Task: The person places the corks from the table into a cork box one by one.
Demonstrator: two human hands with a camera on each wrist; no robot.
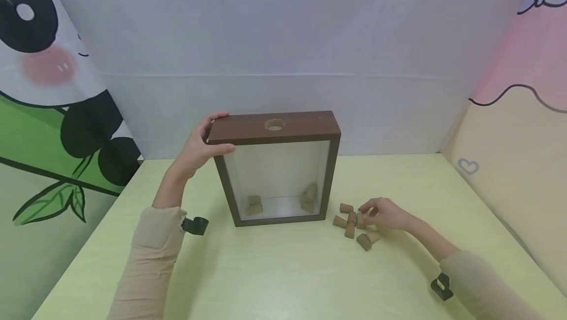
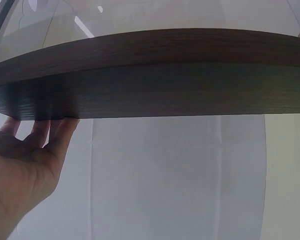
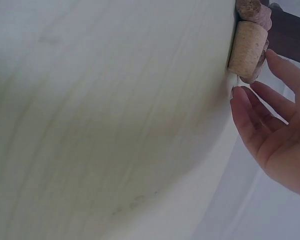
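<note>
Where pale green table (image 1: 274,271) fills lower frame: white backdrop (image 1: 283,39) above, panda curtain (image 1: 44,88) upper left; left hand (image 1: 199,145) grasps box (image 1: 276,167), right hand (image 1: 385,213) loosely touches corks (image 1: 354,224).

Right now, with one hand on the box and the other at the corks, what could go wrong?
1. The box stands on its narrow edge, and only the left hand steadies its top corner; a knock could tip it.
2. The corks lie loose in a pile; the right hand, reaching in, may scatter them.
3. The hole on top looks small, so a cork could miss it and bounce off.
</note>
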